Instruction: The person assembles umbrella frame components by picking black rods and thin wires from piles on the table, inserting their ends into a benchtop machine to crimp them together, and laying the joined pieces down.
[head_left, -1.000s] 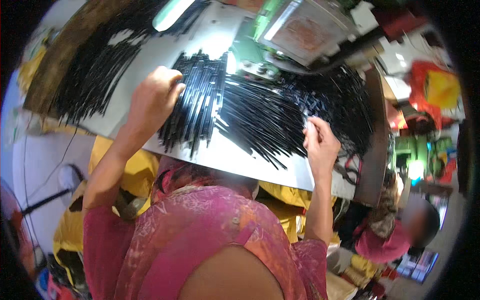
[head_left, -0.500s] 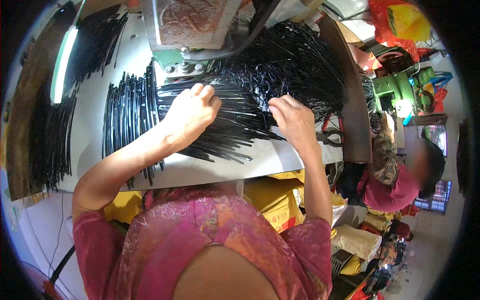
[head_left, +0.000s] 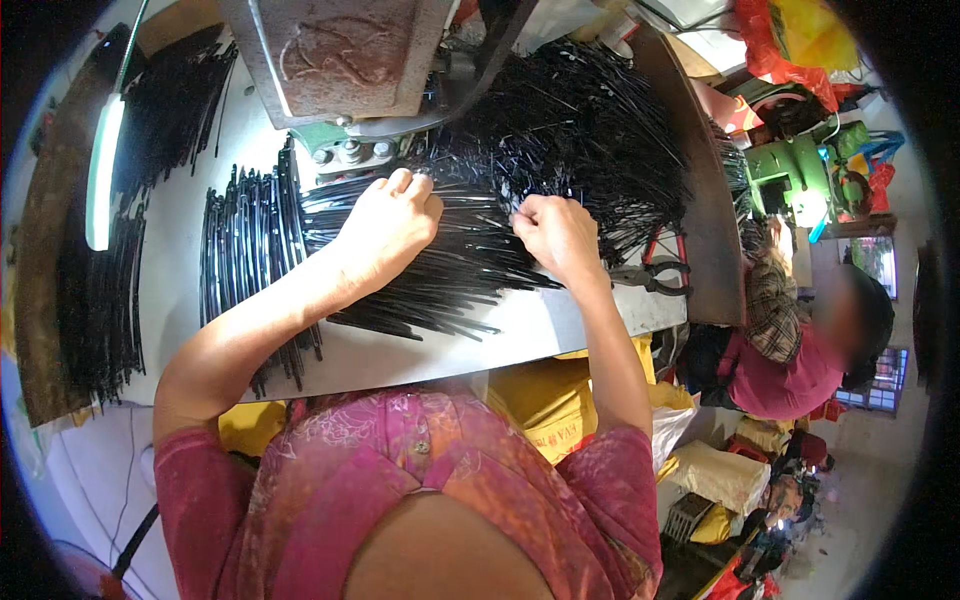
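Note:
Thin, glossy black rods lie fanned out on the pale worktable under both hands. My left hand is closed over them just in front of the machine's bolted base, its fingers curled down. What its fingertips hold is hidden. My right hand is closed in a pinch at the right ends of the fan, against a large tangled heap of black rods. Whatever is in that pinch is too small to make out. Left of my left hand, a row of upright-lying black rods partly runs under my forearm.
A lit tube lamp hangs at the left, over more black rods. Red-handled pliers lie by the table's right edge, near a brown board. Yellow sacks are below the table; a co-worker sits at a green machine.
My right hand has moved a little left along the rod ends, its fingers more tightly curled. My left hand stays by the machine base. The whole view has shifted slightly.

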